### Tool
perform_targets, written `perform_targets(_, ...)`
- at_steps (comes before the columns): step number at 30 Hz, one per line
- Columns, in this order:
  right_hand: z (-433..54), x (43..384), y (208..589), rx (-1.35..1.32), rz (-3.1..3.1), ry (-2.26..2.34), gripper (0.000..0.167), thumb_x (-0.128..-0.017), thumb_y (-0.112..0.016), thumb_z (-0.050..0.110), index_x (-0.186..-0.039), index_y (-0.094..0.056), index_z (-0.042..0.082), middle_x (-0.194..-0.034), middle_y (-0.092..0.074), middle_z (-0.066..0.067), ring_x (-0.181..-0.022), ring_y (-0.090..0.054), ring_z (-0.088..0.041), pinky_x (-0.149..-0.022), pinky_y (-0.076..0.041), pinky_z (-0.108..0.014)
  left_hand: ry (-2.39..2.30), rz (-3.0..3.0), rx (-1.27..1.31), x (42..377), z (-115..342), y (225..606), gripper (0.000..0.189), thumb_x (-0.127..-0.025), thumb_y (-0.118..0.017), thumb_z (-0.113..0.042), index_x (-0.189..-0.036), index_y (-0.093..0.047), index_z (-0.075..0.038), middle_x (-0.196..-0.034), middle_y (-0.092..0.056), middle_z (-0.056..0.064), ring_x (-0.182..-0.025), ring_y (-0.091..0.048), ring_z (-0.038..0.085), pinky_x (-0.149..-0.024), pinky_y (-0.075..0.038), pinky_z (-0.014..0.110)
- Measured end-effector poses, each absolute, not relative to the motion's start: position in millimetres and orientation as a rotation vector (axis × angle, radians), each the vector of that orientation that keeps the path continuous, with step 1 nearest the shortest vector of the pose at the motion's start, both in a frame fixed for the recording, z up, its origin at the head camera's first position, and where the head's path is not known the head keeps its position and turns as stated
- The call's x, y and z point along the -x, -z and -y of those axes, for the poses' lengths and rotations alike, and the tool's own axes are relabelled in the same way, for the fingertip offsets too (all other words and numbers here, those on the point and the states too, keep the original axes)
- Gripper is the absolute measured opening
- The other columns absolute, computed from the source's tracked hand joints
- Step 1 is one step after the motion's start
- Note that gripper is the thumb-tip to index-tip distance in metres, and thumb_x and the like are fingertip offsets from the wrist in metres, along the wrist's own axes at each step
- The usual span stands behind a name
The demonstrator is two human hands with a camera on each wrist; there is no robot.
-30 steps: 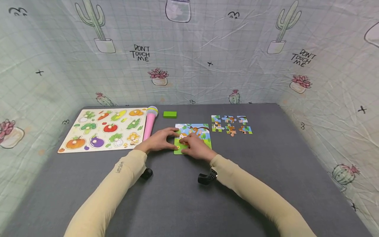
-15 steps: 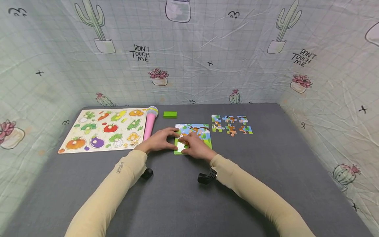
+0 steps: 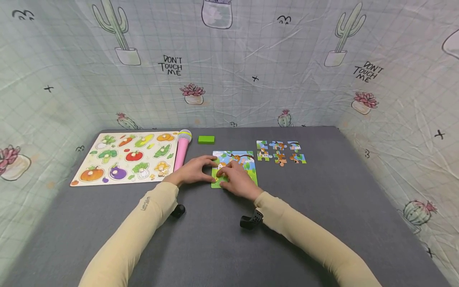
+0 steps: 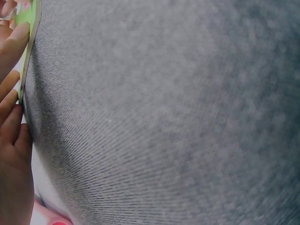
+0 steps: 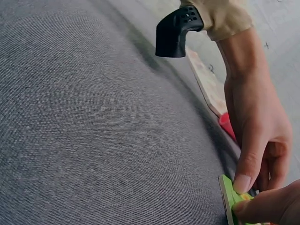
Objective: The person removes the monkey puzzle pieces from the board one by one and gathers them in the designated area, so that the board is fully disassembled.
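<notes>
A square picture puzzle [image 3: 250, 173] lies in front of me, showing green grass, blue sky and a branch. My left hand [image 3: 190, 170] spans its left edge, with the thumb by the lower corner and the fingers farther up. My right hand [image 3: 241, 182] reaches over the front of the puzzle, its thumb and bent index finger pinching a green jigsaw piece [image 3: 217, 180] at the lower left. The right hand covers part of the picture. In the right wrist view both thumbs meet the puzzle's green border [image 5: 227, 187].
Several loose jigsaw pieces [image 3: 263, 154] lie in two rows to the right. Behind the puzzle is a green block [image 3: 206, 140]. A pink toy microphone [image 3: 181, 151] lies on the left, beside a vegetable peg board [image 3: 83, 174]. Patterned cloth [image 3: 229, 79] walls the grey table.
Half a second ago a white patch showed at the puzzle's lower left, under my right fingers; green shows there now, as it did a second ago. Both hands have barely moved.
</notes>
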State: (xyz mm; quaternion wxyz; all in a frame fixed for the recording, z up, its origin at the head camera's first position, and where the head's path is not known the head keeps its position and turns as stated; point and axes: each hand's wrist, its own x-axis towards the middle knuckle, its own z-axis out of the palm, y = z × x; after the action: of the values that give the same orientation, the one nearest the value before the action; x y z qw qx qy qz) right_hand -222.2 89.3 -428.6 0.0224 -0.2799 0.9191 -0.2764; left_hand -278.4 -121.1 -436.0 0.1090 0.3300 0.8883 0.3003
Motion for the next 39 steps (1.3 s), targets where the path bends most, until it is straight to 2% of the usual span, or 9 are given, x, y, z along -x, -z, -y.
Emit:
perform_targets(6, -91.6, 225.1, 430.9, 0.862, -2.780, 0.980, 0.026, -0.086, -0.074, 0.007, -0.112, -0.071, 0.007, -0.100, -0.048, -0.009, -0.082, -0.047, -0.019, -0.071, -0.044, -0.030, -0.873, -2.614, -0.980, 277.6, 121.4, 434.0, 0.053, -0.081, -0.080, -0.026, -0.125, -0.064, -0.001, -0.148, -0.045, 0.014, -0.138, -0.039, 0.030, -0.113, -0.031, 0.045)
perform_targets(10, -96.0, 229.4, 433.7, 0.811, -2.677, 1.134, 0.028, -0.087, -0.073, 0.006, -0.115, -0.070, 0.006, -0.102, -0.047, -0.009, -0.083, -0.052, -0.018, -0.074, -0.049, -0.028, -0.874, -2.604, -0.946, 277.9, 122.0, 433.6, 0.053, -0.083, -0.079, -0.027, -0.127, -0.063, -0.002, -0.149, -0.044, 0.012, -0.139, -0.037, 0.029, -0.113, -0.031, 0.046)
perform_targets(18, -119.4, 234.1, 432.9, 0.546, -2.496, 1.392, 0.034, -0.091, -0.070, 0.010, -0.125, -0.067, 0.010, -0.120, -0.056, -0.009, -0.100, -0.059, -0.021, -0.082, -0.052, -0.034, -0.920, -2.673, -0.969, 278.2, 121.3, 437.7, 0.048, -0.082, -0.080, -0.026, -0.121, -0.066, -0.001, -0.143, -0.051, 0.013, -0.135, -0.043, 0.029, -0.112, -0.033, 0.043)
perform_targets(22, -142.2, 232.2, 427.9, 0.377, -2.403, 1.531, 0.037, -0.092, -0.068, 0.012, -0.129, -0.064, 0.011, -0.113, -0.063, -0.013, -0.093, -0.062, -0.028, -0.074, -0.052, -0.037, -0.933, -2.675, -0.958, 278.1, 120.8, 440.1, 0.048, -0.083, -0.079, -0.025, -0.122, -0.066, -0.002, -0.143, -0.051, 0.012, -0.135, -0.043, 0.029, -0.113, -0.033, 0.044)
perform_targets(25, -161.9, 229.7, 425.9, 0.312, -2.369, 1.596, 0.039, -0.093, -0.067, 0.011, -0.132, -0.061, 0.009, -0.110, -0.065, -0.016, -0.092, -0.062, -0.030, -0.074, -0.052, -0.041, -0.942, -2.673, -0.938, 278.0, 120.9, 441.2, 0.049, -0.083, -0.079, -0.025, -0.124, -0.065, -0.002, -0.143, -0.051, 0.011, -0.136, -0.042, 0.028, -0.113, -0.032, 0.044)
perform_targets(30, -194.5, 225.8, 428.9, 0.262, -2.417, 1.574, 0.040, -0.093, -0.067, 0.012, -0.132, -0.060, 0.008, -0.126, -0.060, -0.015, -0.105, -0.059, -0.027, -0.087, -0.051, -0.044, -0.954, -2.674, -0.942, 278.5, 122.0, 442.5, 0.048, -0.083, -0.079, -0.025, -0.124, -0.065, -0.002, -0.143, -0.051, 0.011, -0.136, -0.042, 0.029, -0.113, -0.032, 0.044)
perform_targets(34, -216.8, 221.1, 433.3, 0.246, -2.454, 1.487, 0.039, -0.094, -0.065, 0.012, -0.133, -0.059, 0.006, -0.136, -0.054, -0.016, -0.108, -0.058, -0.029, -0.087, -0.051, -0.043, -0.956, -2.670, -0.934, 279.3, 123.2, 443.8, 0.049, -0.084, -0.079, -0.026, -0.124, -0.065, -0.003, -0.143, -0.051, 0.011, -0.136, -0.042, 0.028, -0.113, -0.032, 0.044)
perform_targets(39, -237.1, 216.0, 433.1, 0.227, -2.519, 1.375, 0.040, -0.096, -0.064, 0.013, -0.134, -0.058, 0.005, -0.140, -0.050, -0.017, -0.110, -0.058, -0.030, -0.085, -0.050, -0.042, -0.965, -2.661, -0.907, 280.6, 122.1, 444.6, 0.049, -0.084, -0.079, -0.027, -0.125, -0.065, -0.004, -0.144, -0.051, 0.009, -0.137, -0.041, 0.026, -0.114, -0.031, 0.043)
